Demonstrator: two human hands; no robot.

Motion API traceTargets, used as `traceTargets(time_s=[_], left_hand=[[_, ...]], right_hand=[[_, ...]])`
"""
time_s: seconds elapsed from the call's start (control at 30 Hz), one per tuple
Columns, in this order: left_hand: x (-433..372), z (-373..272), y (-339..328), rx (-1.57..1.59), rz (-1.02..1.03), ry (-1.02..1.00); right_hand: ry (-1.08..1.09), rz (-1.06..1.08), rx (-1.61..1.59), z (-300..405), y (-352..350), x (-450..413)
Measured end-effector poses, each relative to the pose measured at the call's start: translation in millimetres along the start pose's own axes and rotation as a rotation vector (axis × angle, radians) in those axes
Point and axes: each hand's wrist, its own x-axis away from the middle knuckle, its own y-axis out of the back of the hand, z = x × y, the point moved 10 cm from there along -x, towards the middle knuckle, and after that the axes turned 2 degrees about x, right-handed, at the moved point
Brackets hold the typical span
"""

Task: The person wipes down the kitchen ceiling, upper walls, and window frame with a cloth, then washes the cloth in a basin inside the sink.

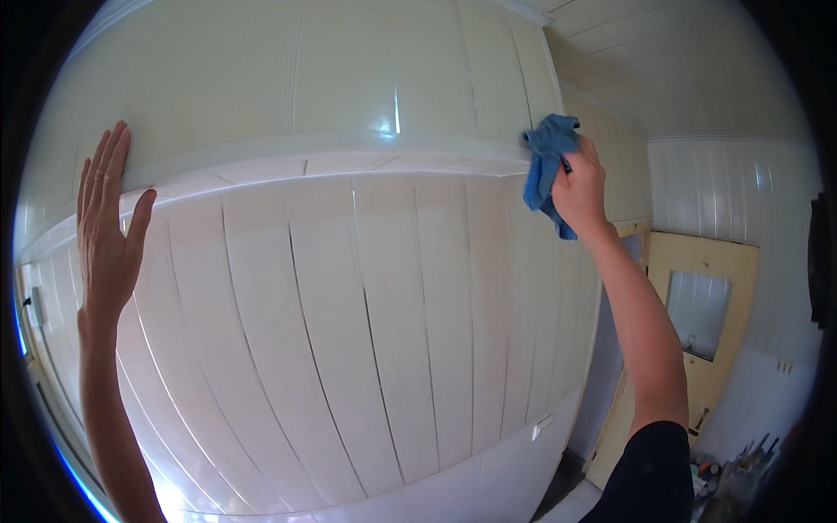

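Observation:
My right hand (582, 186) is closed around a crumpled blue cloth (552, 163), which lies against the right end of a white boxed ledge (327, 145) high on the wall. The cloth hangs down below the fist. On the left, my left hand (108, 209) is raised with its fingers extended and thumb apart, the palm toward the ledge's face; it holds nothing. Below the ledge runs a wall of pale vertical panels (392, 314) with dark and shiny seams between them.
At the right stands a cream door (709, 301) with a glass pane, beside a doorway. Bottles and utensils (732, 467) are crowded at the lower right. A small white fitting (541, 427) sits low on the wall. A white socket strip (34, 307) is at the far left.

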Motion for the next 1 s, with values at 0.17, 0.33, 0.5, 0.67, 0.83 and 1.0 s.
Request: traceTargets(time_s=[0.17, 0.33, 0.5, 0.67, 0.83, 1.0], left_hand=[[-1, -5, 4, 0.067, -0.034, -0.008], [-10, -17, 5, 0.119, 0.0, 0.024], [-1, -2, 9, 0.028, -0.004, 0.02], [-6, -12, 1, 0.061, 0.052, 0.05], [1, -1, 2, 0.005, 0.062, 0.005], [-6, -10, 1, 0.043, 0.084, -0.018]], right_hand=[[-0.215, -0.08, 0.087, -70, -18, -55], [-0.464, -0.063, 0.182, -71, -82, -160], [-0.017, -0.021, 0.015, 159, -147, -241], [0.401, -0.278, -0.074, 278, -133, -203], [0.461, -0.043, -0.109, 202, -123, -212], [-0.112, -0.143, 0.179, -46, -83, -194]])
